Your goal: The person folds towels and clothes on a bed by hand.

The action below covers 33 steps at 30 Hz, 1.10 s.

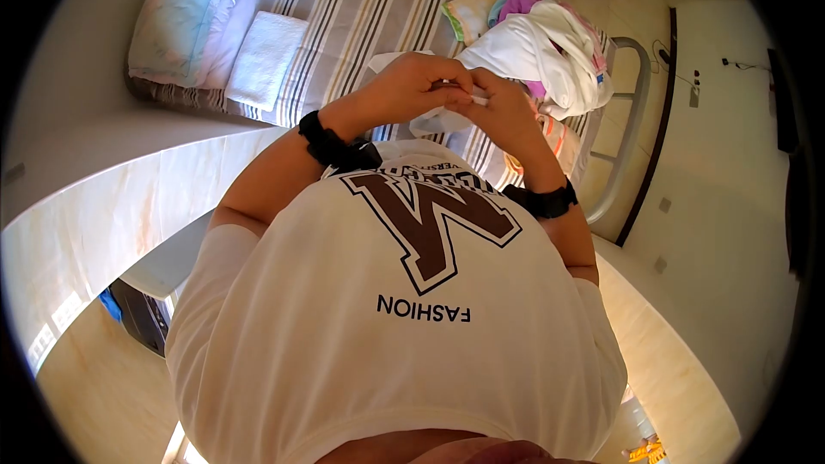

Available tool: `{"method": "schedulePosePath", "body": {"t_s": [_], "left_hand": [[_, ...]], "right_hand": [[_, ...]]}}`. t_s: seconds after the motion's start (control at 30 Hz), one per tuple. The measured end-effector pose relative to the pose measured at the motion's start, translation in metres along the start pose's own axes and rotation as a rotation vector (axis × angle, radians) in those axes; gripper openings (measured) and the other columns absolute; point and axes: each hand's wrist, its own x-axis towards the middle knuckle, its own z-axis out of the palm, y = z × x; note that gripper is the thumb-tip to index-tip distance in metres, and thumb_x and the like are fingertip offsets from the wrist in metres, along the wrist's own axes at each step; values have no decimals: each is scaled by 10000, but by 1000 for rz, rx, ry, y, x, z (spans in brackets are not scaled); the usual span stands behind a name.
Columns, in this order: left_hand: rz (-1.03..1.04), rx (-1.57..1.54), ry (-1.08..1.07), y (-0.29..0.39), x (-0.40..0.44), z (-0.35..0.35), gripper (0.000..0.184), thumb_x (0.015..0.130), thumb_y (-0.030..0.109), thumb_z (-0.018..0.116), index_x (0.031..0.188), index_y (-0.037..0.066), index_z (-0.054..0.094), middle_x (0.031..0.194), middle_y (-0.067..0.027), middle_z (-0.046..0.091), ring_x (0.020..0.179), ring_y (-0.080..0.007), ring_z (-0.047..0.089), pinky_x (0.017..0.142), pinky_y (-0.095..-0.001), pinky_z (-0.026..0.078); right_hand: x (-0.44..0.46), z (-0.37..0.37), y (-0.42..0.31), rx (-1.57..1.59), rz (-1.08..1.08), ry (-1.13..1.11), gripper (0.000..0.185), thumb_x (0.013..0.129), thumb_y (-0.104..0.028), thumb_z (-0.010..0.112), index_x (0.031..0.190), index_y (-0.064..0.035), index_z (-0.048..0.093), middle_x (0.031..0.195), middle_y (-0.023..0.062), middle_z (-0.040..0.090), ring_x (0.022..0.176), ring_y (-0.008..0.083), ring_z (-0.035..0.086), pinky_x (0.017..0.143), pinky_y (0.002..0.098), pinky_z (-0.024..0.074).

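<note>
My left hand [411, 88] and my right hand [505, 112] meet above the striped bed, their fingertips bent together. Between them they pinch a thin white item [479, 101], mostly covered by the fingers. Pale, partly see-through material [440, 123] shows just below the hands, and more of it at their upper left; whether it is one piece with the pinched item is unclear. Right beside my right hand lies a heap of white cloth [550, 47] with purple and pink fabric in it. Both wrists wear black bands.
On the striped bed sheet [361, 0] lie a folded white towel [267, 60] and a pale blue and pink quilt [193, 17] at the left. An orange-striped cloth [559, 144] is near the right edge. A metal bed rail [638, 120] curves along that side.
</note>
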Motion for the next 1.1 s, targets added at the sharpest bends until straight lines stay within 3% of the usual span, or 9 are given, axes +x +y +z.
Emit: {"method": "schedulePosePath", "body": {"t_s": [0.13, 0.2, 0.37, 0.43, 0.6, 0.67, 0.73, 0.9, 1.1], "left_hand": [[82, 166, -32, 0, -4, -4, 102, 821, 108, 688, 884, 48, 636, 821, -39, 616, 749, -149, 572, 674, -285, 453], [297, 361, 30, -13, -5, -2, 136, 788, 120, 716, 862, 52, 624, 869, -51, 598, 787, -208, 584, 686, -307, 463], [215, 312, 38, -29, -16, -8, 133, 780, 115, 717, 843, 51, 619, 940, -70, 578, 836, -236, 579, 742, -318, 463], [217, 280, 35, -28, -18, -9, 129, 784, 115, 715, 836, 51, 616, 956, -75, 575, 848, -229, 574, 771, -313, 455], [50, -101, 44, -25, -20, -12, 135, 800, 101, 698, 847, 41, 586, 959, -67, 576, 906, -205, 557, 869, -287, 407], [26, -80, 15, -25, -20, -13, 133, 799, 95, 691, 847, 38, 581, 969, -74, 578, 912, -215, 558, 867, -295, 414], [-1, -59, -15, -28, -22, -12, 131, 797, 88, 684, 848, 35, 575, 979, -80, 581, 919, -226, 560, 865, -303, 422], [177, 355, -76, -42, -21, -4, 205, 749, 128, 729, 875, 28, 602, 1047, -114, 576, 971, -282, 556, 886, -345, 432], [149, 199, -101, -17, -27, -20, 230, 714, 178, 788, 792, 30, 631, 1029, -93, 521, 1068, -288, 522, 937, -368, 394]], "right_hand": [[-9, -11, -9, -45, 2, 51, 297, 737, -198, 742, 948, -6, 659, 792, 120, 674, 705, 217, 644, 662, 297, 489], [-11, -16, -7, -69, 34, 61, 277, 733, -190, 745, 927, -9, 667, 786, 112, 676, 702, 205, 643, 658, 291, 487], [-12, -19, -4, -23, 111, 87, 254, 714, -177, 760, 902, -24, 685, 785, 89, 682, 700, 188, 639, 664, 284, 484], [-11, -17, 4, 23, 9, 164, 254, 710, -173, 764, 905, -29, 689, 789, 82, 684, 715, 180, 640, 678, 285, 482], [-12, -23, 0, -77, 13, 67, 236, 722, -171, 761, 898, -28, 699, 811, 81, 687, 732, 179, 639, 680, 283, 478], [-14, -27, -4, -123, 62, -21, 226, 727, -166, 758, 897, -27, 703, 818, 79, 688, 728, 179, 637, 675, 279, 476], [-18, -27, -8, 47, -46, 32, 189, 739, -126, 748, 892, -24, 706, 800, 76, 683, 698, 156, 617, 654, 260, 465], [-25, -44, -27, 169, -169, 124, 119, 757, -45, 720, 866, -3, 695, 758, 51, 653, 683, 107, 576, 636, 230, 439], [-31, -68, -16, 241, -129, 266, 99, 776, -31, 719, 862, -2, 680, 746, 11, 630, 684, 74, 551, 626, 208, 425]]}}
